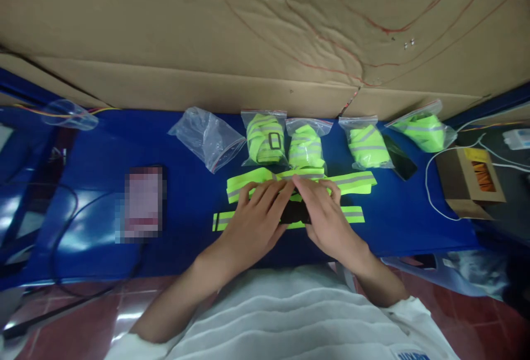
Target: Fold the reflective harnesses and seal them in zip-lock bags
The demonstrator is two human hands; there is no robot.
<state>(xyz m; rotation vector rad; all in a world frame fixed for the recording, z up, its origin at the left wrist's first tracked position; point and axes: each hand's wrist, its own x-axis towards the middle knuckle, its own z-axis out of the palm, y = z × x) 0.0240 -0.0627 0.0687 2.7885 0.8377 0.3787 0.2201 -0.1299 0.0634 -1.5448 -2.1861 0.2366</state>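
Observation:
A neon yellow reflective strap [358, 183] with a grey stripe lies folded across the table in front of me. Closer to me runs another stretch of strap [354, 215], and a black piece [293, 214], whose kind I cannot make out, shows between my palms. My left hand [254, 216] comes down over the strap from the left, fingers bent onto it. From the other side my right hand [325, 213] does likewise, its fingertips almost meeting the left ones. Both hands cover the middle of the strap, so the exact grip is partly hidden.
Along the back of the blue table [103, 144] lie several clear bags with neon straps [265, 139] and a clear plastic bag [207, 136]. A dark phone-like object [401, 158] and an open cardboard box [459, 175] stand right. A blurred-out item [143, 202] sits left, near cables.

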